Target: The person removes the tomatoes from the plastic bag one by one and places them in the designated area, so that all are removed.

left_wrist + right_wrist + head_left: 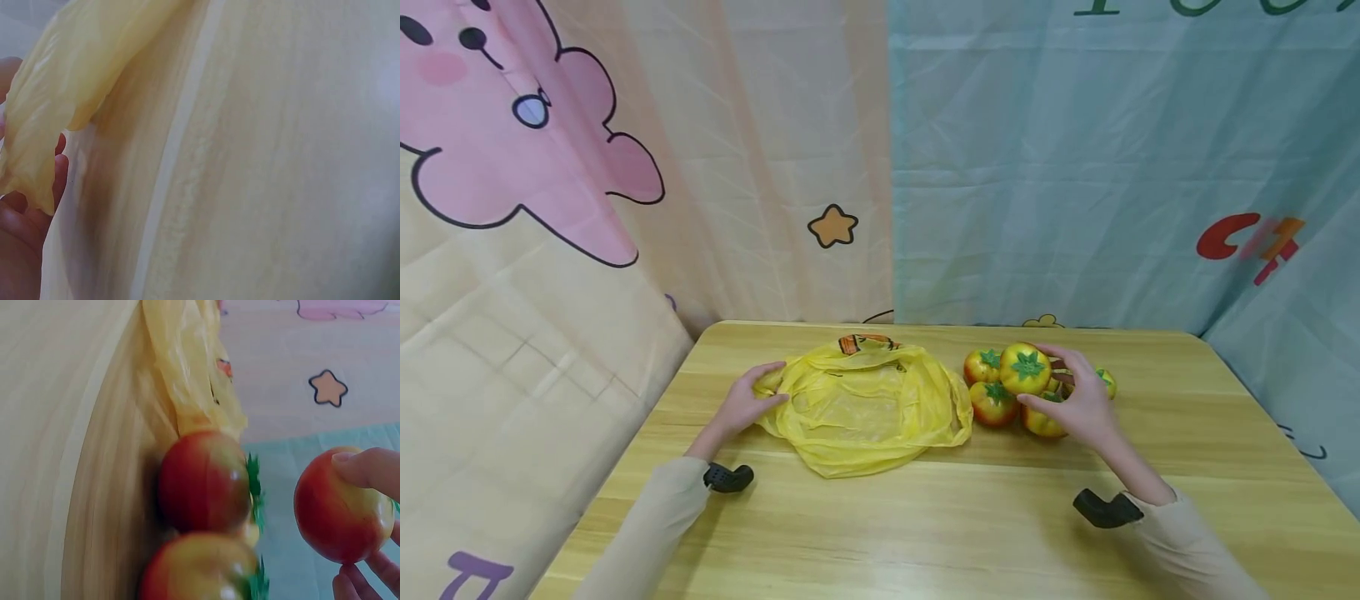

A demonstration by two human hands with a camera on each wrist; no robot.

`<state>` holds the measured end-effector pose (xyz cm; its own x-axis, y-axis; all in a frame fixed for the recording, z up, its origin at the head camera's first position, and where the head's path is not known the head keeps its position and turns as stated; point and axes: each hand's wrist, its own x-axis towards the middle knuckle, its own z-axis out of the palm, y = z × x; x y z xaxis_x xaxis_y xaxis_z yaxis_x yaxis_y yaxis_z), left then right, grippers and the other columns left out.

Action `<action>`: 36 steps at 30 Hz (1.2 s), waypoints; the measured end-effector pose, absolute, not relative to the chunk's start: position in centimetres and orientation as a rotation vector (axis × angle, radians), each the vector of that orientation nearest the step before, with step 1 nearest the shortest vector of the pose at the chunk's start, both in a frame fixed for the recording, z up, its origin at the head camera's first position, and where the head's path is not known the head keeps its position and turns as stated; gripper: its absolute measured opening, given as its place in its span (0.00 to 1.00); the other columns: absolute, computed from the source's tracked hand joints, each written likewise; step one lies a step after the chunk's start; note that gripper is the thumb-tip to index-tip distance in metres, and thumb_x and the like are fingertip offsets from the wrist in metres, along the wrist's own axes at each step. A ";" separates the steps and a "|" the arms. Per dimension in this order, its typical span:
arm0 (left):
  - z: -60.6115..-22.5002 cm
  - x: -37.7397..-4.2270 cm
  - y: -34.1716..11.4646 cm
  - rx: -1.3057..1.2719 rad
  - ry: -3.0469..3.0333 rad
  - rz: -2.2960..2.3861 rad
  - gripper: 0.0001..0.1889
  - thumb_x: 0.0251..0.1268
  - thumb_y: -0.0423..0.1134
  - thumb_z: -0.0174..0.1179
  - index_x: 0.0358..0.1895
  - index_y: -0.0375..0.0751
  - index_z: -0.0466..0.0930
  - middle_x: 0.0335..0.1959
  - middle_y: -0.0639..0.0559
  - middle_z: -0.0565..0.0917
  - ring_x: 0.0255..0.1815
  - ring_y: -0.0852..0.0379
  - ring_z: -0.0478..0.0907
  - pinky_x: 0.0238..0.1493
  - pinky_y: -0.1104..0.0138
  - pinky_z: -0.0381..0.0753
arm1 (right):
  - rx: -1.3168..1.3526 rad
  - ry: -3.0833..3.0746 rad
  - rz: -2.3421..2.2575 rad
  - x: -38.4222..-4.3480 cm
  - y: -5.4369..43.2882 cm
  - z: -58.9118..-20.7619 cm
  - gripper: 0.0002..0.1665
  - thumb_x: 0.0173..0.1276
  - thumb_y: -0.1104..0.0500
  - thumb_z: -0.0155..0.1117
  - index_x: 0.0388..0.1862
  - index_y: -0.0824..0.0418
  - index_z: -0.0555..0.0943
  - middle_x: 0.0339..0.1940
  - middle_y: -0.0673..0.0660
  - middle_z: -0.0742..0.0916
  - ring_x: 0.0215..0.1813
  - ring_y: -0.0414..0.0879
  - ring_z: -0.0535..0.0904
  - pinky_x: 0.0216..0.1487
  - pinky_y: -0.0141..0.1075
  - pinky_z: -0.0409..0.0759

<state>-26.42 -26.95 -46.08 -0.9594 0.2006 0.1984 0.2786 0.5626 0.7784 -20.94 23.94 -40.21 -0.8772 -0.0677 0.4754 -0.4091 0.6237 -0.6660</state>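
On the table lies a yellow plastic bag point(865, 462), its mouth spread wide and facing up. My left hand point(751, 402) grips the bag's left side, thumb and fingers on either side of the thin plastic point(37, 144). Held up in my right hand point(1086, 404) is a red and yellow tomato point(1026, 368) with a green star-shaped leaf top. Thumb and fingertips pinch this tomato point(340, 506) from opposite sides in the right wrist view, above the others. Several more tomatoes point(994, 404) sit close together beneath it, just right of the bag; my hand partly hides some.
The wooden table point(880, 533) ends at a back edge against printed curtains point(1045, 167). One tomato point(1107, 383) shows at the right of the group, behind my right hand. Black wrist mounts point(1107, 508) stick out from both sleeves.
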 end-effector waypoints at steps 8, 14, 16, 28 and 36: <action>-46.1 -26.4 -27.3 -0.401 -2.707 -1.366 0.31 0.61 0.35 0.64 0.68 0.34 0.66 0.69 0.34 0.67 0.72 0.35 0.58 0.72 0.41 0.54 | 0.287 -2.438 1.106 -20.5 27.6 -40.0 0.41 0.52 0.60 0.77 0.64 0.63 0.71 0.57 0.62 0.75 0.48 0.25 0.65 0.47 0.15 0.72; -46.0 -26.4 -27.4 -0.400 -2.709 -1.366 0.31 0.61 0.34 0.64 0.68 0.34 0.66 0.69 0.34 0.67 0.72 0.36 0.58 0.72 0.42 0.56 | 0.284 -2.429 1.100 -20.3 29.8 -40.1 0.41 0.51 0.62 0.77 0.64 0.65 0.71 0.57 0.62 0.74 0.48 0.22 0.66 0.45 0.10 0.70; -45.9 -26.4 -27.5 -0.396 -2.706 -1.367 0.31 0.61 0.34 0.64 0.67 0.34 0.66 0.69 0.34 0.67 0.72 0.36 0.59 0.72 0.42 0.56 | 0.282 -2.433 1.102 -20.2 30.4 -40.2 0.42 0.51 0.62 0.78 0.64 0.65 0.70 0.57 0.62 0.74 0.47 0.22 0.66 0.44 0.09 0.69; -45.6 -26.0 -27.5 -0.389 -2.708 -1.357 0.31 0.60 0.32 0.64 0.67 0.31 0.65 0.69 0.32 0.66 0.69 0.36 0.62 0.70 0.42 0.58 | 0.346 -2.461 1.120 -19.0 33.9 -41.9 0.42 0.50 0.65 0.77 0.64 0.66 0.70 0.54 0.35 0.71 0.49 0.22 0.67 0.44 0.09 0.69; -46.0 -26.3 -27.7 -0.383 -2.703 -1.379 0.32 0.60 0.34 0.64 0.68 0.34 0.65 0.69 0.34 0.66 0.63 0.40 0.67 0.68 0.45 0.62 | 0.400 -2.489 1.154 -18.0 35.5 -42.9 0.42 0.50 0.68 0.76 0.64 0.69 0.69 0.53 0.30 0.71 0.48 0.21 0.69 0.45 0.10 0.72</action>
<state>-26.26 -27.68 -46.00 -0.9653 0.1834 0.1859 0.2582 0.5627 0.7853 -18.00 35.46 -42.90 -0.8926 -0.1000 0.4396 -0.4001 0.6251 -0.6702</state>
